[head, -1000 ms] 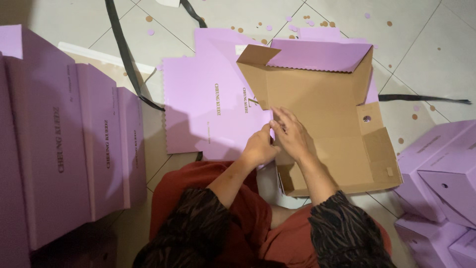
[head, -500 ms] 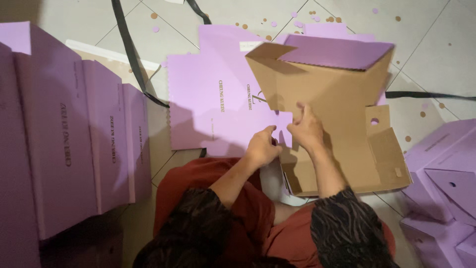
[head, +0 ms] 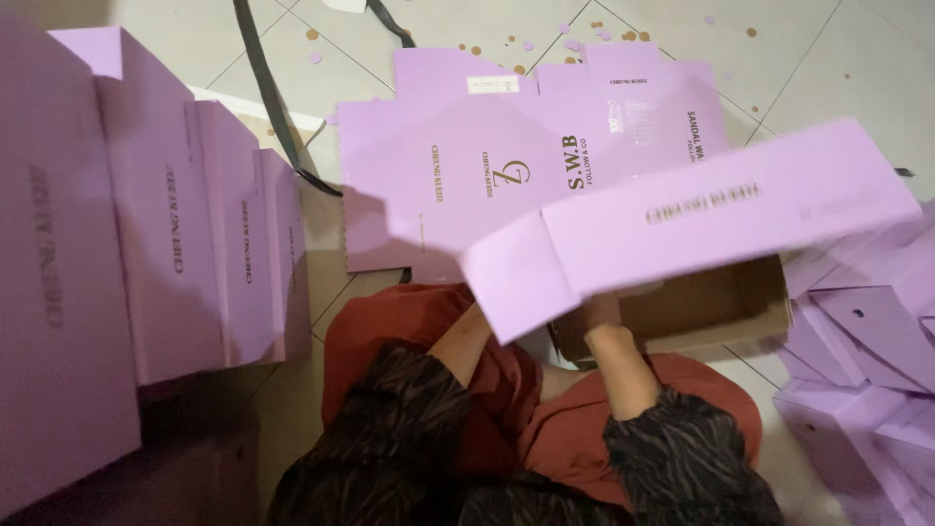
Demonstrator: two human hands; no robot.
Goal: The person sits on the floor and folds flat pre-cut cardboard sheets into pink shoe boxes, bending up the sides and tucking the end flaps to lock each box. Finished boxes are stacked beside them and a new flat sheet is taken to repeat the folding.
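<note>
While a row of finished lilac cardboard boxes (head: 166,224) stands upright along the left edge of the tiled floor (head: 467,24), a black strap (head: 268,97) curls past them towards a flat, unfolded lilac cardboard sheet (head: 487,166) lying printed side up. The person sits just below that sheet, knees in rust-red cloth, sleeves dark and striped. The left forearm runs up under the lid, and the left hand is hidden, so its grip cannot be told. The half-folded lilac box with a brown inside (head: 701,244) sits over the lap, slightly blurred, its long lid flap tilted across the middle. The right hand (head: 599,312) reaches into the box's brown hollow; its fingers are covered by the flap, so its grip cannot be told either. At the far right, more folded lilac boxes (head: 857,390) lie heaped.
</note>
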